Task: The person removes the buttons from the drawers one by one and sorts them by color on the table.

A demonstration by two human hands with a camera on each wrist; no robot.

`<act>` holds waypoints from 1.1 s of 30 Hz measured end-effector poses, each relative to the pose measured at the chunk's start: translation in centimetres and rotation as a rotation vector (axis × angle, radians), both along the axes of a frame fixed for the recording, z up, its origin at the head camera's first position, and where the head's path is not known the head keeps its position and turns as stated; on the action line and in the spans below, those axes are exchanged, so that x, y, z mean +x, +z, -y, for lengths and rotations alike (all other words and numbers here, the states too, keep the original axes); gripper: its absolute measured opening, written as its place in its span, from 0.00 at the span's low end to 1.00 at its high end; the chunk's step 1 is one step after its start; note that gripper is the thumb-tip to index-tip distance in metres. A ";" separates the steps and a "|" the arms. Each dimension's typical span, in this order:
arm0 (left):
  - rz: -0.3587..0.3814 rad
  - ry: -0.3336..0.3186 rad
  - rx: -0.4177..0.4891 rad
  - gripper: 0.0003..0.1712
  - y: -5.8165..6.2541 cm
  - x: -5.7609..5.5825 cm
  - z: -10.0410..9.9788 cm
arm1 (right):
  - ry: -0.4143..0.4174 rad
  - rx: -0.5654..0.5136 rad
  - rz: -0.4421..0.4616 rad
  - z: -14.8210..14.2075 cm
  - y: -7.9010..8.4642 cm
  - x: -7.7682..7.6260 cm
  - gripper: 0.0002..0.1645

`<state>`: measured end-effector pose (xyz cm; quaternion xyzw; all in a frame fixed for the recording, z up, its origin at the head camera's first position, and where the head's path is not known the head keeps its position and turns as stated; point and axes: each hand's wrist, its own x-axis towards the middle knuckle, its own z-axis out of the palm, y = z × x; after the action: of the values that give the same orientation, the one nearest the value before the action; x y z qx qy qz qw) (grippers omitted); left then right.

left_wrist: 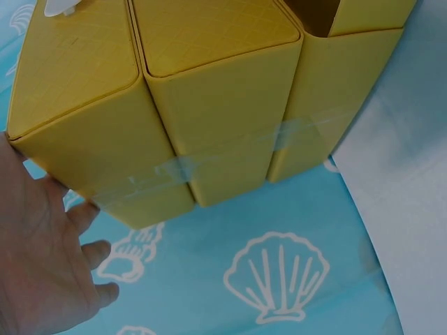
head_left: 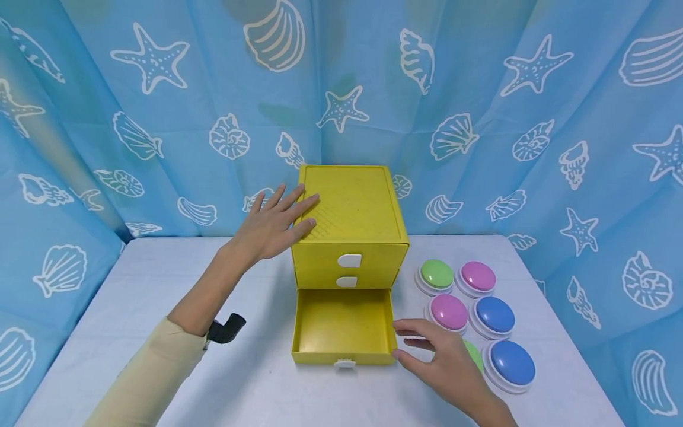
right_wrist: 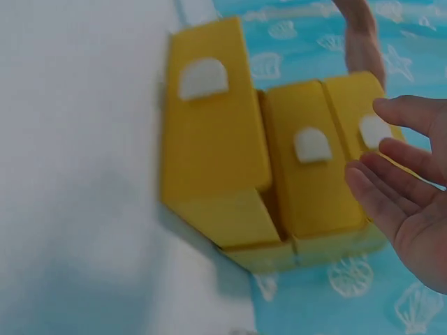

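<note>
A yellow three-drawer cabinet [head_left: 349,201] stands on the table with its bottom drawer [head_left: 344,329] pulled out, bare inside. My left hand [head_left: 272,225] lies with spread, straight fingers at the left edge of the cabinet's top; in the left wrist view the fingers [left_wrist: 84,216] reach past the cabinet's edge. My right hand [head_left: 445,362] is by the right front corner of the pulled-out drawer, its fingers loosely bent and nothing between them. White handles [head_left: 349,260] mark the drawer fronts, and the bottom one has its own handle [head_left: 344,363].
Right of the cabinet stand several round push buttons on white bases, among them a green one [head_left: 437,273], a pink one [head_left: 478,276] and a blue one [head_left: 513,362]. My right hand partly covers another green button [head_left: 473,356]. A blue seashell curtain [head_left: 341,71] hangs behind the white table [head_left: 256,379].
</note>
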<state>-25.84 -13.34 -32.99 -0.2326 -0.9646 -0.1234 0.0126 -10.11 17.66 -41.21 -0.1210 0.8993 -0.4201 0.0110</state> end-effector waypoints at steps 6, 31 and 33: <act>0.002 0.006 0.000 0.35 0.0 -0.1 -0.1 | 0.098 -0.123 0.047 1.7 -2.1 0.6 0.22; 0.000 0.009 0.000 0.35 0.0 0.0 -0.1 | 0.200 -0.043 0.079 3.9 -6.3 1.3 0.23; 0.001 0.009 0.000 0.35 0.0 0.0 -0.1 | 0.199 -0.018 0.059 4.1 -6.5 1.2 0.22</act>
<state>-25.85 -13.24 -33.02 -0.2283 -0.9657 -0.1232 0.0128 -8.89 13.56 -47.69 -0.1972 0.8783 -0.4285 0.0780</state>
